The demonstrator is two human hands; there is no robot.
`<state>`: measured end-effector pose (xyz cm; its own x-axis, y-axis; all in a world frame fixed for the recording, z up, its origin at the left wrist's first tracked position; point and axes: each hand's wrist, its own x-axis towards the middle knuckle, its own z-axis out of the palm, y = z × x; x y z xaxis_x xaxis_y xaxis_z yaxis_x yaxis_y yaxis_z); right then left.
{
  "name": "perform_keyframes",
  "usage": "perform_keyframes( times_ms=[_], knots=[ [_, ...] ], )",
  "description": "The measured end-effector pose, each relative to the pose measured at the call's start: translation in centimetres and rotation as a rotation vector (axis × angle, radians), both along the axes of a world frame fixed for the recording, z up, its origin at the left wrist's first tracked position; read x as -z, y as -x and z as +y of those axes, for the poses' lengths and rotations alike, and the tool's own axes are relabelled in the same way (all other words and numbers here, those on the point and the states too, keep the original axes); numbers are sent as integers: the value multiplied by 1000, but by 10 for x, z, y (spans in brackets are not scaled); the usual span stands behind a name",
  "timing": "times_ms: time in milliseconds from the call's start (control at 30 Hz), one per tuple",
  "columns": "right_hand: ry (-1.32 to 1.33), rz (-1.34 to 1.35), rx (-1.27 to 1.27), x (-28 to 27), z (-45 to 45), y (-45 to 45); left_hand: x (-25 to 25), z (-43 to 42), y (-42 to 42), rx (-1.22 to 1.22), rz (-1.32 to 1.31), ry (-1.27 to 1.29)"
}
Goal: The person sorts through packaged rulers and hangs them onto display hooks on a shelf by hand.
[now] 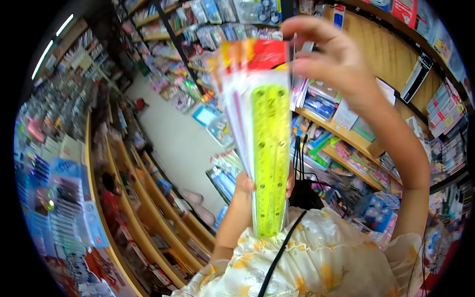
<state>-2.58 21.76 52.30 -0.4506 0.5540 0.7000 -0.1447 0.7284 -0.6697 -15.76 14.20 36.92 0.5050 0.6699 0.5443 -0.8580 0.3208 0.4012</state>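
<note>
Held upright in front of me is a fanned stack of clear plastic packs with red and yellow header cards. The front pack holds a yellow-green ruler set [269, 158]; the packs behind it are blurred. My left hand [245, 184] is closed around the lower half of the stack, its thumb on the left edge and fingertips at the right, the palm hidden behind. My right hand [336, 57] is raised beside the red header card [267, 54], thumb and fingers apart and curved, close to its right edge, with nothing visible between them.
Wooden shelving [341, 131] with packaged stationery stands on the right. Tiered shelves [133, 198] run along the left. Racks of hanging packs [213, 37] line the back. A blue-framed tray [204, 116] lies beyond the pale floor [163, 128]. A black cable [282, 252] crosses my clothing.
</note>
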Motion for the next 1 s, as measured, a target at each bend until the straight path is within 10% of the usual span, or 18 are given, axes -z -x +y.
perform_keyframes(
  times_ms=[1000],
  knots=[
    [299,189,-337,7,46,-12,-1,17,-39,-251,15,89]
  ],
)
